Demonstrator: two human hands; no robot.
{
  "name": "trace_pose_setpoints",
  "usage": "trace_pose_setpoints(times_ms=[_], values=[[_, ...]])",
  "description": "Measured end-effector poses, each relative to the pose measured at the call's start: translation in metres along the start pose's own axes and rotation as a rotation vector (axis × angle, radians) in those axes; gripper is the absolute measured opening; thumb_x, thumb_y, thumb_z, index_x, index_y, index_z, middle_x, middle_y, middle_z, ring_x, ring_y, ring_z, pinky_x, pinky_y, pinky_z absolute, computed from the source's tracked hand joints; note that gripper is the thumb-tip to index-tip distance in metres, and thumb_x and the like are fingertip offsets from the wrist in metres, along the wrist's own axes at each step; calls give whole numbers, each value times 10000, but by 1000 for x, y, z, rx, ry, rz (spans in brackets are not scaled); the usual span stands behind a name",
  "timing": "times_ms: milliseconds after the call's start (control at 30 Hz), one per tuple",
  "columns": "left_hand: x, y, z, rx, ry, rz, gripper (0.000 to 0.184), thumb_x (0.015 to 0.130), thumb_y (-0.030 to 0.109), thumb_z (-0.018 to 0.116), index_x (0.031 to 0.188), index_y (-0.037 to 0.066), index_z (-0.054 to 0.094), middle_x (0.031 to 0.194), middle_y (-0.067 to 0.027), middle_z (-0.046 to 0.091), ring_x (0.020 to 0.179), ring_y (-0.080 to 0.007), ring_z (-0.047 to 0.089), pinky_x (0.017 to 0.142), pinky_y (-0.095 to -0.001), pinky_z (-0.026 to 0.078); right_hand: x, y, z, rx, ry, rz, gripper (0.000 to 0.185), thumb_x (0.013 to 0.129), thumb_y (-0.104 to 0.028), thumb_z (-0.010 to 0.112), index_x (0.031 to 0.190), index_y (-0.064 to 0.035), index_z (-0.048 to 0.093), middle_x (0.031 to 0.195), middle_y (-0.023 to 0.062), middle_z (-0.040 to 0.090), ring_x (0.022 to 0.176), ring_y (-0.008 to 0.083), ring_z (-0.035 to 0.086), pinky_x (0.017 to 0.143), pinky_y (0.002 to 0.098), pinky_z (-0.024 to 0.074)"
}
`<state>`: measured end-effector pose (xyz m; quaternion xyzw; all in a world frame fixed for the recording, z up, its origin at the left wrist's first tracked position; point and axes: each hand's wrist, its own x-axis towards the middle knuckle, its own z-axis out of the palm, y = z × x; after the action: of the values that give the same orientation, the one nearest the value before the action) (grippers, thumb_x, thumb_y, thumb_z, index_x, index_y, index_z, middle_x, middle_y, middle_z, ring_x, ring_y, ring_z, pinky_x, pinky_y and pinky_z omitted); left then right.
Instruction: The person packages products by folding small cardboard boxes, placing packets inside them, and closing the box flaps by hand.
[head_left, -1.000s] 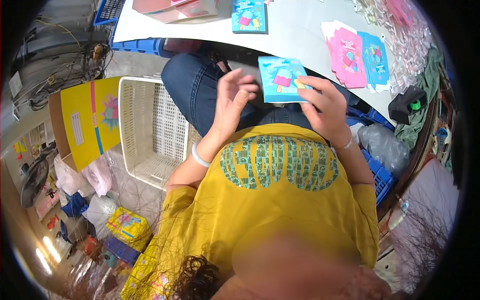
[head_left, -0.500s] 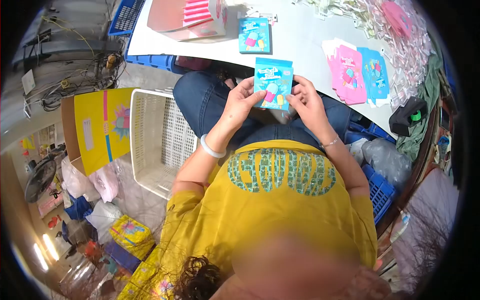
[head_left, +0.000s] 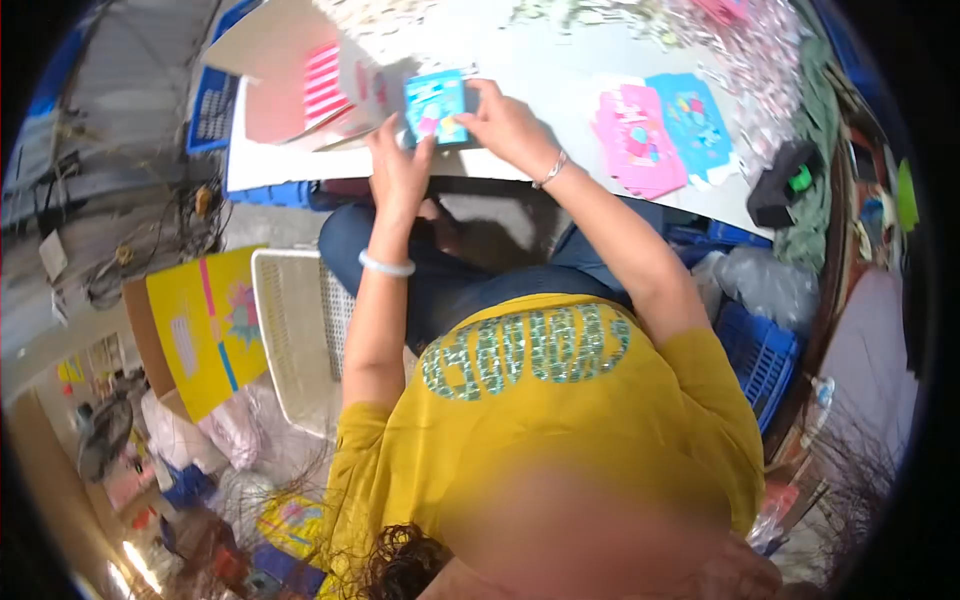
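A blue packet with an ice-lolly print [head_left: 434, 104] lies at the front edge of the white table [head_left: 520, 65], between my two hands. My right hand [head_left: 498, 120] grips its right side with thumb and fingers. At its lower left is my left hand [head_left: 401, 165], thumb near the packet's bottom corner; whether it grips the packet is unclear. Left of the hands stands an open carton [head_left: 283, 105] holding a row of pink-and-white packets [head_left: 326, 85]. Any second blue packet under the first is hidden.
Flat pink packets [head_left: 640, 145] and blue ones [head_left: 690, 125] lie on the table's right. Behind them is a heap of small clear wrapped pieces [head_left: 755, 85]. A white basket [head_left: 295, 340] and yellow box [head_left: 205, 330] stand lower left; a blue crate [head_left: 752, 360] is lower right.
Both hands have moved forward and left from above the lap to the table edge, bringing the blue packet beside the carton. The view has shifted too.
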<state>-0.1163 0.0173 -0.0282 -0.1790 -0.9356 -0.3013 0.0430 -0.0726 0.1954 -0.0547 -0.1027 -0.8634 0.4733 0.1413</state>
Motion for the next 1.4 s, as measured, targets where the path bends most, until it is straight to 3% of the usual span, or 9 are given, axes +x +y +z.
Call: trace_pose_setpoints(times_ms=[200,367,467,667,867,1000,1067,1167,1400], values=[[-30,4,-23,-145,55,52,408,822,159,691,1194,52,562,1194,-169,508,1039,-283,507,833,-370,454,-42,44,-144,-475,369,-132,542,811,-352,682,1259,-106,501,1092,125,607,1056,329,561,819,437,468],[-60,-1,-17,-297,-55,93,339,803,90,688,1129,54,606,1125,-133,558,1019,-261,538,823,-345,450,-72,123,-236,-918,312,469,859,729,-472,728,1430,-150,350,1187,145,548,1188,354,444,882,582,371],[-67,13,-8,-296,-71,189,337,794,66,687,1119,41,601,1113,-161,552,1052,-305,532,903,-375,437,-75,116,-244,-868,275,501,922,705,-487,744,1448,-150,315,1209,142,526,1170,355,455,875,576,369],[-77,52,0,-366,-168,289,341,784,63,695,1113,48,606,1129,-169,550,1049,-327,540,900,-385,448,-78,125,-260,-1000,588,208,665,780,-307,733,1345,-86,461,1127,117,574,1066,270,538,867,422,428],[-89,72,15,-1071,-701,-113,410,896,151,638,1267,45,500,1254,-109,526,1085,-182,548,914,-302,462,-101,47,-272,240,550,212,146,866,-70,638,994,-3,621,844,48,567,738,117,515,684,235,424],[-88,112,17,-1381,-816,-24,603,932,430,546,1377,59,380,1291,-136,508,1158,-232,533,965,-368,452,-125,-23,-219,-315,483,-466,181,728,50,656,877,-52,636,820,72,558,757,231,537,716,312,444],[-81,125,19,-1705,-968,-538,875,838,738,377,1430,96,322,1349,-165,467,1188,-276,512,982,-427,442,-133,-41,-194,-329,279,-685,215,714,8,667,894,-109,659,916,49,572,861,237,560,850,467,469],[-79,120,20,-2267,-1168,-818,931,839,760,327,1464,74,261,1418,-182,408,1282,-342,436,1013,-479,419,-146,-45,-165,-329,199,-765,201,727,-58,706,909,-131,662,946,38,568,946,231,560,976,533,428],[-77,105,0,-2067,-1092,-667,835,851,540,600,1442,45,279,1398,-229,400,1260,-396,444,994,-556,421,-146,-47,-161,-441,21,-754,236,717,-101,710,946,-113,656,1033,42,577,1086,259,540,1044,531,378]])
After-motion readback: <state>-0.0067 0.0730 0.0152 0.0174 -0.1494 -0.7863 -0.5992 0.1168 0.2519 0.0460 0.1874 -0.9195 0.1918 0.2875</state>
